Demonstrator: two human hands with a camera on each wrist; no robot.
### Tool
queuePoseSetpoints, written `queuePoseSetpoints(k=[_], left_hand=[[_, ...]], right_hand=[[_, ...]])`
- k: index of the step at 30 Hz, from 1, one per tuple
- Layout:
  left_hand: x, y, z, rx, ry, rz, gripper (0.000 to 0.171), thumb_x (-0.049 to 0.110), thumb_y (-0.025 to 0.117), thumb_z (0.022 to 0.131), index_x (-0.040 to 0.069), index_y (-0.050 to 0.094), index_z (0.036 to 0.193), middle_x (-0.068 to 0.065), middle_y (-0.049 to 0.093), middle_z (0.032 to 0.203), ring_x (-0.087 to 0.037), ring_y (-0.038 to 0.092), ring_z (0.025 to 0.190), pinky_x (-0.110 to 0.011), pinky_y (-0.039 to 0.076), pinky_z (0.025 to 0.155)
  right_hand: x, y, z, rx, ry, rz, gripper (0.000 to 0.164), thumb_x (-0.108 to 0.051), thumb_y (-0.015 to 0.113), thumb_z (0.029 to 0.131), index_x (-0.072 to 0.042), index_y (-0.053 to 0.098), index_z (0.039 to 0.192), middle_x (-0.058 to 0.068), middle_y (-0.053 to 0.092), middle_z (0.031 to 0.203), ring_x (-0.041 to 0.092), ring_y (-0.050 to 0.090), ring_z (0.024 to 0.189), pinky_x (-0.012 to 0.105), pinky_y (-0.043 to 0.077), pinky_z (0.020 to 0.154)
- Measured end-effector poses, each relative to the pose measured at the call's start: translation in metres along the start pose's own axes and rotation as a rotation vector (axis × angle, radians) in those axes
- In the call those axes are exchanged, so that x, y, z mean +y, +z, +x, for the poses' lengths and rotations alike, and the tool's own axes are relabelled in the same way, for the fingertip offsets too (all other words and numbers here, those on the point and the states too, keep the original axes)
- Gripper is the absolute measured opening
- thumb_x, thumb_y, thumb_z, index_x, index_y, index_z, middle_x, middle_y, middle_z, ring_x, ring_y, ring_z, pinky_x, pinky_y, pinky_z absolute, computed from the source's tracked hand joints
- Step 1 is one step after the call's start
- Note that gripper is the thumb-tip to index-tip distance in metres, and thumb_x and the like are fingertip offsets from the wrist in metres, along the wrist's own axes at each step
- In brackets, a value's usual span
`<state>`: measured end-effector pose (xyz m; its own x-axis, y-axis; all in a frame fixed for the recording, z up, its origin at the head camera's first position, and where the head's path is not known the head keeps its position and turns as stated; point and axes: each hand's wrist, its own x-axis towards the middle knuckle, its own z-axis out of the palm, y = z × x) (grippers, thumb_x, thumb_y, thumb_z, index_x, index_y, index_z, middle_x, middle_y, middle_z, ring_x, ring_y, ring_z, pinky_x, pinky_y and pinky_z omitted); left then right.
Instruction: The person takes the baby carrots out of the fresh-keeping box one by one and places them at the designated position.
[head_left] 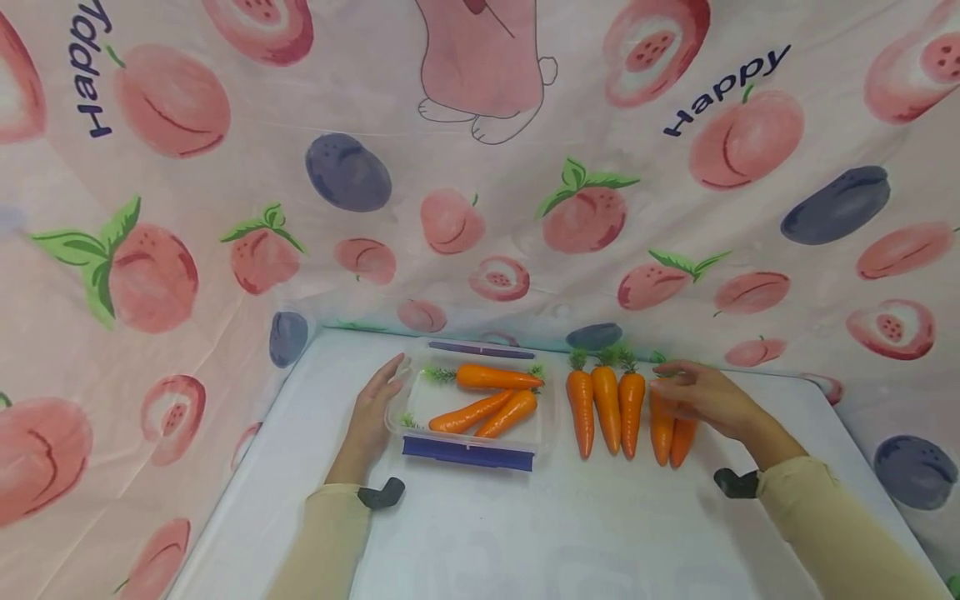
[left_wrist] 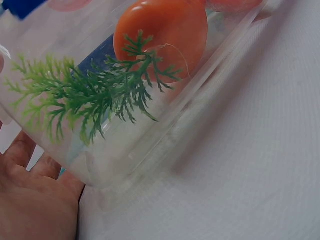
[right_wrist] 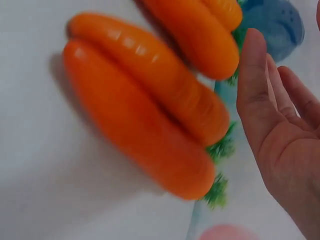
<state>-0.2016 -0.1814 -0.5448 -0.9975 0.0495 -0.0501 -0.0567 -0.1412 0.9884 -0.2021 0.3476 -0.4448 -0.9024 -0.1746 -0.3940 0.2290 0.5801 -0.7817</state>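
A clear plastic box (head_left: pixel 553 421) with blue clasps (head_left: pixel 468 454) holds three orange toy carrots (head_left: pixel 491 377) with green tops. My left hand (head_left: pixel 369 417) rests along the box's left end; in the left wrist view its fingers (left_wrist: pixel 47 165) lie against the clear wall, beside a carrot's leafy top (left_wrist: pixel 95 97). To the right of the box, three more carrots (head_left: pixel 606 410) lie side by side. My right hand (head_left: pixel 701 400) is over the top ends of two further carrots (head_left: pixel 662 437). The right wrist view shows its fingers (right_wrist: pixel 254 65) extended, apart from the carrots (right_wrist: pixel 135 120).
All this lies on a white table (head_left: pixel 600 533). A pink cloth (head_left: pixel 480 192) printed with fruit rises behind the table and along its sides. Each wrist bears a black camera mount (head_left: pixel 381 493).
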Motion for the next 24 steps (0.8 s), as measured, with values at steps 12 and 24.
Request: queuePoseSetpoints(k=[12, 24], left_hand=[[-0.001, -0.001, 0.001, 0.001, -0.016, 0.02, 0.049, 0.027, 0.048, 0.106, 0.029, 0.044, 0.155, 0.013, 0.034, 0.165, -0.015, 0.024, 0.157, -0.041, 0.026, 0.127], [-0.003, -0.002, 0.002, -0.003, 0.009, 0.019, 0.05, 0.028, 0.05, 0.105, 0.026, 0.045, 0.155, 0.008, 0.034, 0.166, -0.02, 0.024, 0.157, -0.044, 0.025, 0.128]], right_hand=[[-0.042, 0.029, 0.013, -0.088, -0.063, 0.032, 0.076, -0.044, 0.072, 0.094, -0.006, 0.043, 0.152, 0.022, 0.053, 0.148, 0.041, 0.056, 0.132, 0.055, 0.051, 0.108], [-0.09, 0.057, 0.027, -0.163, -0.158, -0.112, 0.06, -0.051, 0.073, 0.09, -0.023, 0.058, 0.141, 0.008, 0.061, 0.144, 0.028, 0.061, 0.128, 0.05, 0.05, 0.11]])
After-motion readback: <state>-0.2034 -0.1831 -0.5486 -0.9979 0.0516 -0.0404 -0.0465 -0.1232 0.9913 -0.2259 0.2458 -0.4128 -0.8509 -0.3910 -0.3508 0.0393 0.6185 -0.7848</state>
